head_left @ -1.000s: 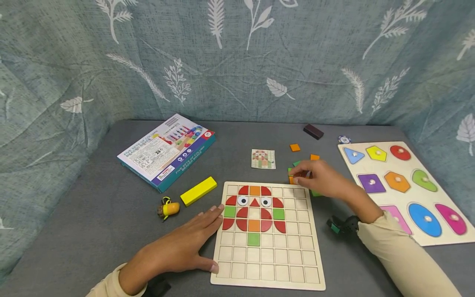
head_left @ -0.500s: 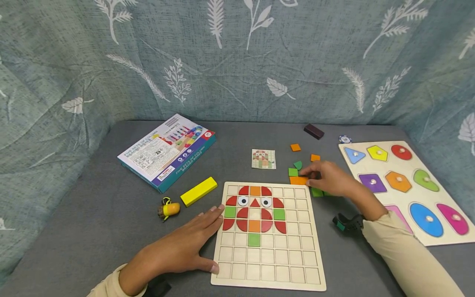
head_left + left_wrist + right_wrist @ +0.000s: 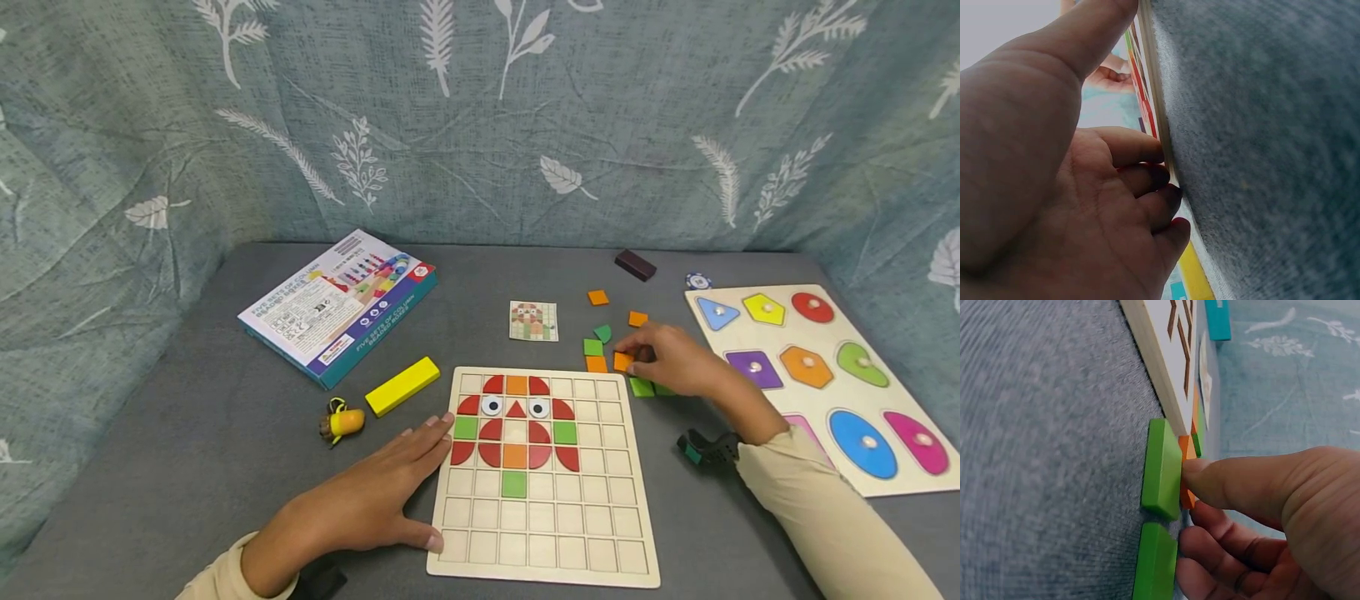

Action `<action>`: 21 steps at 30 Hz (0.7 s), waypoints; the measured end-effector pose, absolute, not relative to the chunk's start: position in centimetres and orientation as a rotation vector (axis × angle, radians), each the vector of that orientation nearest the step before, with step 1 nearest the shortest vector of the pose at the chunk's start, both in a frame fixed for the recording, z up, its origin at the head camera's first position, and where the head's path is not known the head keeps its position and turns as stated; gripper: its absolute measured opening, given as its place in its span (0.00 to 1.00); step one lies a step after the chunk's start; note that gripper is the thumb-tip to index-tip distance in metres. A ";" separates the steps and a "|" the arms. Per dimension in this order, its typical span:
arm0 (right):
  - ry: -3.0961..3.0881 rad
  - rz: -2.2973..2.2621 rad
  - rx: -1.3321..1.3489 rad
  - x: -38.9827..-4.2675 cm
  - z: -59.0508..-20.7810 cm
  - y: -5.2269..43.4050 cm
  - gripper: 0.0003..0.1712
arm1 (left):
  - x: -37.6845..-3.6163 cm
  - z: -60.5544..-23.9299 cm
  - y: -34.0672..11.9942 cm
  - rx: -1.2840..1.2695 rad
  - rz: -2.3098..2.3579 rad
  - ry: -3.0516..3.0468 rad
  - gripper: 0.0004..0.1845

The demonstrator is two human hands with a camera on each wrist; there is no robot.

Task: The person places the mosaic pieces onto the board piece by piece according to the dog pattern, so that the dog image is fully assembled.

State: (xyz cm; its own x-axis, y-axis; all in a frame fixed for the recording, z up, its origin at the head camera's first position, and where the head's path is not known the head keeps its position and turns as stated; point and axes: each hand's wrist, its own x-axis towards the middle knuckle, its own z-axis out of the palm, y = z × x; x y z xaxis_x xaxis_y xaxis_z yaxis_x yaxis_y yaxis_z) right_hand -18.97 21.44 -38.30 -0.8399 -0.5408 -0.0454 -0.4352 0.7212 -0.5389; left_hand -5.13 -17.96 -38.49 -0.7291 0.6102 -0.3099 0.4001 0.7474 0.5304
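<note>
Head view: the orange square tile (image 3: 622, 361) lies on the grey table (image 3: 187, 417), just beyond the far right corner of the wooden grid board (image 3: 543, 475), pinched between thumb and fingers of the right hand (image 3: 671, 360). A second orange tile (image 3: 596, 364) sits just beside it, and green tiles (image 3: 648, 388) lie by the palm. The pinch takes only the thin edge, so the tile could slip on lifting, or the fingers could nudge its close neighbours. The left hand (image 3: 360, 500) lies flat, fingers straight, against the board's left edge (image 3: 1159, 125); should it lift, the board could slide. Seated in the board's cells are red, green and orange pieces and two eye discs; the lower rows are bare. The shape-peg puzzle (image 3: 821, 375) holds coloured knobbed shapes.
</note>
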 end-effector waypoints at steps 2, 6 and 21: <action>2.742 -0.775 -0.759 -18.9 -38.3 21.5 0.13 | -5.2 -38.5 -17.9 0.762 0.598 2.473 0.59; 2.761 -0.769 -0.723 -18.7 -38.4 21.6 0.13 | -5.2 -38.5 -17.9 0.759 0.590 2.475 0.59; 2.833 -0.839 -0.731 -18.5 -38.0 21.2 0.07 | -5.2 -38.5 -17.9 0.761 0.593 2.473 0.59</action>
State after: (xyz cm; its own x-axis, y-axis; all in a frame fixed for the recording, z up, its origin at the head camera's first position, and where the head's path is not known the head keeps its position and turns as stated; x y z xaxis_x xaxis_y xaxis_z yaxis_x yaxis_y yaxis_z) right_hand -18.48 21.16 -38.03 -0.8801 -0.4731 0.0415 -0.4194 0.7333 -0.5352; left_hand -5.21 -17.95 -38.53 -0.7286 0.6080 -0.3155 0.3988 0.7510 0.5262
